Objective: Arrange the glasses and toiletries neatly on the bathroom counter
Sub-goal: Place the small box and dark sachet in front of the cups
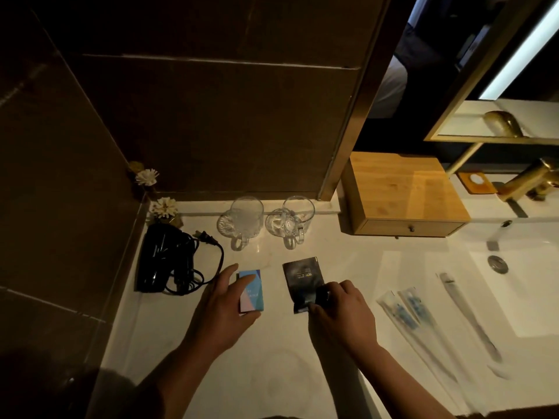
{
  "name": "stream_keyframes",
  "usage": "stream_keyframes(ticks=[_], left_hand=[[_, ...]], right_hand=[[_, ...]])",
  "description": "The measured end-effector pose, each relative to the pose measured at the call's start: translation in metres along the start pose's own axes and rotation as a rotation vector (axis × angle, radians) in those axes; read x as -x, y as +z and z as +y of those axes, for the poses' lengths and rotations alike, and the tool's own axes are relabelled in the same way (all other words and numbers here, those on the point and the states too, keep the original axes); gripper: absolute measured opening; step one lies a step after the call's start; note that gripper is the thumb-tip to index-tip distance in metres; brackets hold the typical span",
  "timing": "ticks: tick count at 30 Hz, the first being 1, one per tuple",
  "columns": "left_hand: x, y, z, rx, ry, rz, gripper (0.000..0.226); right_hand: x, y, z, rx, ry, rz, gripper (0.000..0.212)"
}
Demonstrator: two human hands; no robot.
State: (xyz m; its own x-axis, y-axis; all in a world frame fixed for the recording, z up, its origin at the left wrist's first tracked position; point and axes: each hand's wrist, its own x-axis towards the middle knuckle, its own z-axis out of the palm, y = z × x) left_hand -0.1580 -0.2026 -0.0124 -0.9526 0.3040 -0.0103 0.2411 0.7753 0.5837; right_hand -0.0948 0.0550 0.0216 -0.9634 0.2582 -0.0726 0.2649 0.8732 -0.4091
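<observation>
Two clear glass mugs stand on glass coasters at the back of the white counter (272,358): the left mug (245,220) and the right mug (295,220), handles toward me. A small blue and pink box (253,290) lies under my left hand (225,313), whose fingers and thumb rest around it. A black sachet (302,279) lies beside it; my right hand (338,313) pinches its near end. Wrapped toothbrushes (405,309) and a wrapped comb (465,313) lie to the right.
A black hair dryer (165,258) with coiled cord lies at the left by the wall. Small flower ornaments (163,208) stand in the corner. A wooden drawer box (402,196) sits at the back; the sink (520,285) and gold tap (532,182) are right.
</observation>
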Motion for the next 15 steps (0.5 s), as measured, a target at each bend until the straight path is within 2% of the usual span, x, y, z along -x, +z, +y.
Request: stream_keyframes(ticks=[4,8,15], left_hand=[[0.008,-0.003,-0.003,-0.048,0.059,0.039,0.058],[0.006,-0.003,-0.002,-0.087,0.105,0.034,0.039],[0.006,-0.002,-0.002,-0.180,0.128,0.056,0.039]], right_hand=[[-0.004,-0.001,0.000,0.085,-0.154,0.009,0.047],[-0.009,0.004,-0.004,0.158,-0.268,0.017,0.036],[-0.010,0.014,-0.019,0.137,-0.267,0.033,0.034]])
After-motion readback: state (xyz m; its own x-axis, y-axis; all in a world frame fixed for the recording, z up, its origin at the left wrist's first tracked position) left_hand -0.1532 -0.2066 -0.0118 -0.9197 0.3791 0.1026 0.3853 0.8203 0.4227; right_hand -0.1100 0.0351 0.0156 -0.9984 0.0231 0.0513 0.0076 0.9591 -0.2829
